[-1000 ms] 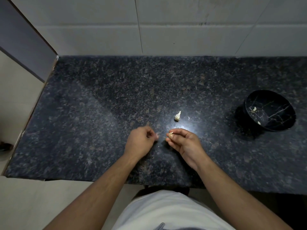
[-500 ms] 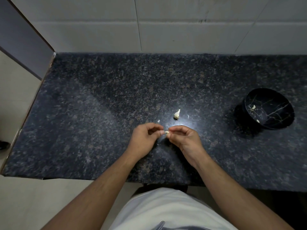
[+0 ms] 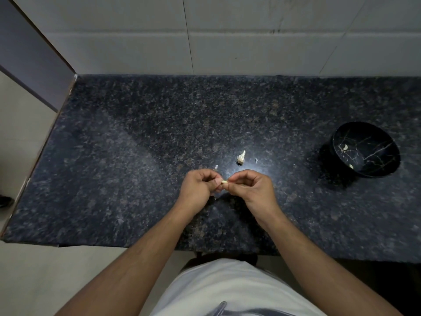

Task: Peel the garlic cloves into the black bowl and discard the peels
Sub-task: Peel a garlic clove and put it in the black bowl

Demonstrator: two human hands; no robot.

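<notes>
Above the dark speckled surface (image 3: pixel 136 156), my left hand (image 3: pixel 200 190) and right hand (image 3: pixel 252 190) pinch one garlic clove (image 3: pixel 224 182), lying crosswise between them.

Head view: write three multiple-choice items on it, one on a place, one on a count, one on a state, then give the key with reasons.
1. Where does the black bowl stand on the counter?
A. Right of the hands
B. Left of the hands
C. Between the hands and the counter's front edge

2. How many pale cloves show inside the bowl?
A. None
B. Two
C. Five

3. What holds the garlic clove being peeled?
A. It lies loose on the counter
B. The left hand alone
C. Fingertips of both hands

Key: 1 A, the bowl sits far right, near the picture's edge. 2 B, one peeled clove lies near the bowl's middle and another by its near wall. 3 C, the left hand and right hand meet on the clove, pinching it above the counter.
</notes>
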